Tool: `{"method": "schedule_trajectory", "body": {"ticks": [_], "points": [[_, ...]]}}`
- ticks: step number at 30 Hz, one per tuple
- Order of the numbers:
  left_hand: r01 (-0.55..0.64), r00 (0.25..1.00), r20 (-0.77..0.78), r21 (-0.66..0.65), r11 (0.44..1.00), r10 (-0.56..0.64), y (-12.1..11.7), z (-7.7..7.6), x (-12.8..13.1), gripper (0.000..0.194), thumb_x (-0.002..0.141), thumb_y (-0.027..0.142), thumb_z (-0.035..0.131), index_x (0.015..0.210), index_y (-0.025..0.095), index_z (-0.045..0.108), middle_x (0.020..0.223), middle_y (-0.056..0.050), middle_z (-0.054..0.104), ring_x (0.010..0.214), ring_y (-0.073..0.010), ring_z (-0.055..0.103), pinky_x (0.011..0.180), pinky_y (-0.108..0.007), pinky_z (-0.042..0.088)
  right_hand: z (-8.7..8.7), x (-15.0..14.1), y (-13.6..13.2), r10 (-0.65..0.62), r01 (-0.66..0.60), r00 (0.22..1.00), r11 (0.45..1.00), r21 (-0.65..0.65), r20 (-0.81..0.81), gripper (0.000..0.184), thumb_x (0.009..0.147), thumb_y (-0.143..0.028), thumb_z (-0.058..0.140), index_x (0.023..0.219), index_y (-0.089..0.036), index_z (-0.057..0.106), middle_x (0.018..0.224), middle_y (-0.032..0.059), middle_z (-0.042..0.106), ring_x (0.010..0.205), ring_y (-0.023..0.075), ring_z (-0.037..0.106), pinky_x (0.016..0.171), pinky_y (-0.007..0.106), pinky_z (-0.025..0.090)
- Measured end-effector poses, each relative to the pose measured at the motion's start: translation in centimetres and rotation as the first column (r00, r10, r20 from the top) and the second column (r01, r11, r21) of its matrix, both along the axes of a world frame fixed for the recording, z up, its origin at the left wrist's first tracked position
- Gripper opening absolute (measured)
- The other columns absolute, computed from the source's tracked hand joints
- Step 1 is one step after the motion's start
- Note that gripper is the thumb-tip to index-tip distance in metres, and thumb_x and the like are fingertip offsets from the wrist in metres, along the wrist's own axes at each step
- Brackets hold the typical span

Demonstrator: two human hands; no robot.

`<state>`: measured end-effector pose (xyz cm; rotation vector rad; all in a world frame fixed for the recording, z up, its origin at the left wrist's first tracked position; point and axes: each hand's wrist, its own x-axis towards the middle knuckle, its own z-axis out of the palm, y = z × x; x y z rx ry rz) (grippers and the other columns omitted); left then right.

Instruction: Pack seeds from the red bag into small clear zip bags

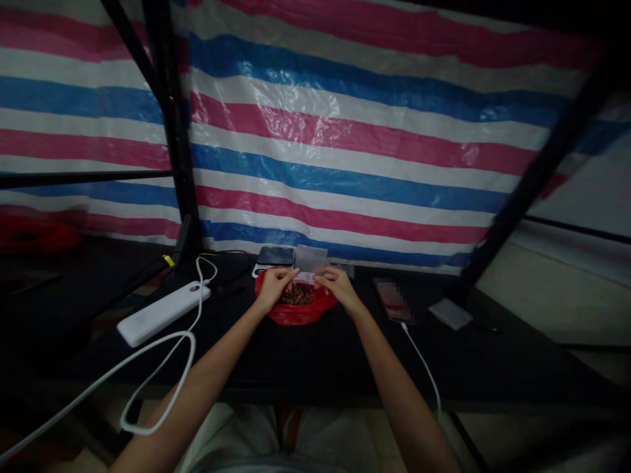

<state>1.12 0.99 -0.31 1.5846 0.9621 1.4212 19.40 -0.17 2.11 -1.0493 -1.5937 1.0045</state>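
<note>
My left hand (pixel 276 286) and my right hand (pixel 340 285) are raised over an opened red plastic bag (pixel 300 316). Pinched between the fingertips of both hands is a small clear plastic bag (pixel 306 278), stretched from side to side. Small brownish-gold pieces (pixel 297 295) lie heaped in the red bag; in the dim light I cannot make out their kind. Just behind my hands are a flat device with a dark top and white base (pixel 275 256) and a translucent plastic sheet or stack of bags (pixel 312 257).
On the black table (pixel 296 361), a white power strip (pixel 162 313) with a looping white cable (pixel 190 348) lies left. To the right are a phone (pixel 392 299) on a cable and a pale flat packet (pixel 450 314). A striped tarp (pixel 340 157) and dark metal posts (pixel 172 125) stand behind.
</note>
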Motion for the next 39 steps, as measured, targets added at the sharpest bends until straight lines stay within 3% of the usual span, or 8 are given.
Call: {"method": "schedule_trajectory", "body": {"ticks": [6,7,10,13,17,24,31,39], "points": [[-0.07,0.995,0.074,0.025,0.997,0.068,0.3,0.0,-0.5,0.036,0.075,0.041,0.054,0.05,0.015,0.051,0.038,0.004,0.045,0.036,-0.0058,0.039,0.042,-0.019,0.031,0.9,11.3,-2.5,-0.311,0.311,0.951,0.951,0.004,0.002,0.059,0.058,-0.05,0.066,0.104,-0.017,0.047,0.057,-0.0027,0.063,0.034,0.0074,0.042,0.037,0.019,0.03],[-0.067,0.995,0.08,0.028,0.997,0.065,0.3,-0.1,-0.6,0.035,0.075,0.041,0.054,0.051,0.015,0.051,0.038,0.004,0.045,0.036,-0.0059,0.039,0.042,-0.019,0.031,0.9,14.1,-3.1,-0.44,0.44,0.897,0.898,0.0,0.036,0.062,0.056,-0.051,0.066,0.104,-0.017,0.047,0.057,-0.002,0.063,0.034,0.0082,0.043,0.037,0.019,0.032],[-0.059,0.996,0.073,0.033,0.998,0.056,0.4,-0.3,-0.4,0.036,0.075,0.042,0.053,0.051,0.015,0.051,0.038,0.004,0.045,0.035,-0.0059,0.039,0.04,-0.018,0.03,0.4,21.9,-4.9,-0.82,0.836,0.535,0.548,0.013,0.204,0.058,0.05,-0.053,0.068,0.093,-0.017,0.051,0.059,0.0005,0.064,0.039,0.0119,0.049,0.041,0.024,0.038],[-0.052,0.998,0.037,0.017,0.999,0.051,0.4,-0.5,-0.2,0.037,0.075,0.044,0.053,0.051,0.014,0.051,0.038,0.003,0.046,0.035,-0.0061,0.04,0.039,-0.018,0.029,-0.6,27.2,-6.8,-0.892,0.928,0.35,0.371,0.02,0.285,0.042,0.056,-0.05,0.065,0.078,-0.018,0.053,0.054,0.0025,0.062,0.047,0.0181,0.055,0.048,0.029,0.041],[-0.049,0.999,0.014,0.005,0.999,0.049,0.5,-0.7,-0.1,0.038,0.074,0.044,0.053,0.051,0.014,0.051,0.039,0.003,0.046,0.035,-0.0062,0.04,0.039,-0.017,0.029,-2.8,30.2,-8.1,-0.886,0.983,0.156,0.181,0.017,0.436,0.024,0.06,-0.042,0.063,0.059,-0.02,0.053,0.044,0.0049,0.056,0.063,0.0298,0.06,0.057,0.038,0.043],[-0.084,0.996,-0.016,0.035,0.996,0.085,0.5,-0.7,-0.4,0.038,0.076,0.044,0.051,0.052,0.014,0.052,0.039,0.003,0.046,0.036,-0.0065,0.041,0.04,-0.018,0.03,-5.5,31.1,-7.4,-0.798,0.972,0.18,0.233,0.018,0.575,0.029,0.061,-0.05,0.06,0.06,-0.021,0.061,0.046,0.0051,0.057,0.061,0.029,0.06,0.057,0.038,0.043],[-0.083,0.996,-0.007,0.036,0.996,0.083,0.5,-0.4,-0.4,0.038,0.076,0.044,0.05,0.052,0.014,0.052,0.04,0.003,0.046,0.036,-0.0066,0.041,0.041,-0.019,0.031,-5.8,31.8,-6.9,-0.759,0.958,0.2,0.285,0.039,0.62,0.036,0.067,-0.055,0.053,0.069,-0.02,0.062,0.051,0.0054,0.059,0.059,0.0256,0.06,0.051,0.033,0.043],[-0.055,0.998,0.026,0.024,0.998,0.055,0.4,-0.4,-0.3,0.038,0.076,0.044,0.051,0.052,0.015,0.05,0.039,0.004,0.045,0.036,-0.0062,0.04,0.04,-0.018,0.031,-5.6,30.9,-6.9,-0.643,0.952,0.115,0.288,0.1,0.757,0.039,0.067,-0.058,0.052,0.075,-0.022,0.065,0.078,0.0123,0.064,0.077,0.0312,0.061,0.058,0.036,0.043]]}}
